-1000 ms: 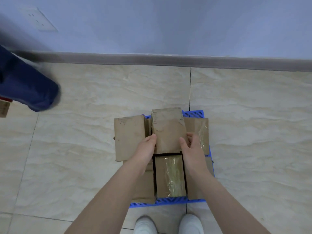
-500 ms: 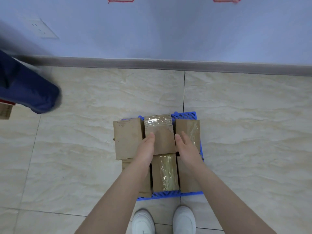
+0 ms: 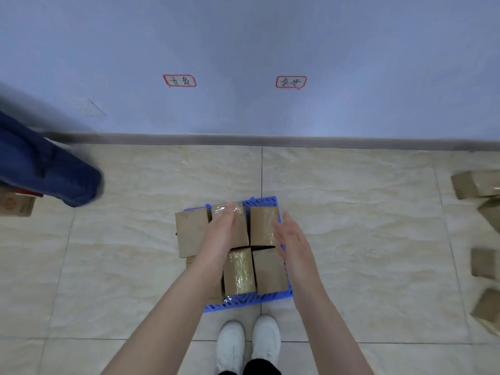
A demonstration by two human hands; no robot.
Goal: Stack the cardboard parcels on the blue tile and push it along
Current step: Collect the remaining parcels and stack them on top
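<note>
On the beige tiled floor (image 3: pixel 135 266), just ahead of a pair of white shoes (image 3: pixel 247 341), the blue tile (image 3: pixel 263 299) is shown lying flat, its perforated surface exposed only along the near edge and at the far right corner. Its long axis is directed away from the wearer, toward the grey skirting board (image 3: pixel 270 140). Cardboard parcels (image 3: pixel 266 226) are packed on it in two rows, each with its long axis running the same way, toward the wall. The far-left parcel (image 3: pixel 190 231) is seen to overhang the tile's left edge. Two of the parcels, the far middle one and the near middle parcel (image 3: pixel 239 270), are marked by glossy clear tape.

The left hand (image 3: pixel 220 234) is laid flat, palm down, on the far middle parcel, with its fingers (image 3: pixel 230 212) extended and close together; nothing is gripped. The right hand (image 3: pixel 293 239) is held open beside the tile's right edge, fingers loosely spread and empty; whether it touches a parcel cannot be told because of motion blur.

The near-left parcel is largely hidden beneath the left forearm. At the right margin, further parcels (image 3: pixel 479 182) are cut off and blurred. At the left, a blurred dark-blue trouser leg (image 3: pixel 48 169) and a partly cropped carton (image 3: pixel 16 204) are visible. Two red-bordered labels (image 3: pixel 180 81) are fixed to the wall; their handwriting is not legible.
</note>
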